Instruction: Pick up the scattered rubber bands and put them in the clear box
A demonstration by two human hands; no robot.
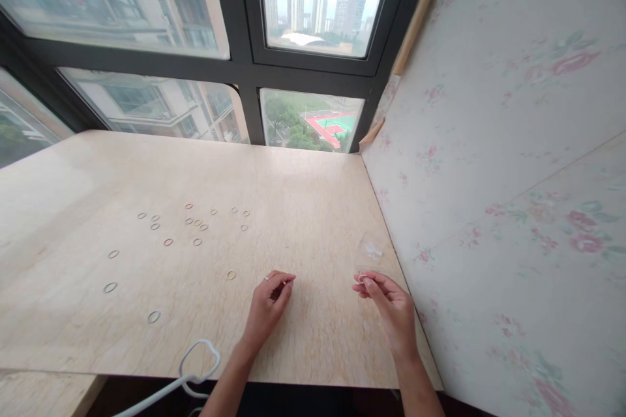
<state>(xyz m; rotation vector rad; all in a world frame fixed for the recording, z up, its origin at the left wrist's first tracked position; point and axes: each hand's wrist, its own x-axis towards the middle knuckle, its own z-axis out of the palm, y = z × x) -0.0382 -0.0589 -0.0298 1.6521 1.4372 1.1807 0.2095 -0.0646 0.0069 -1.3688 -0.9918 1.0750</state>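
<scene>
- While marble-patterned countertop stretched below, right hand was pinched closed
- Left hand had fingers curled; couldn't tell if gripping
- Clear plastic bag lay just beyond right hand
- Right hand gripped pale ring; loose rings lay scattered left

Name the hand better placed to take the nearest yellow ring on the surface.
Probably the left hand: the yellow ring lies close beside it, while the right hand is farther away and pinches a small ring.
</scene>
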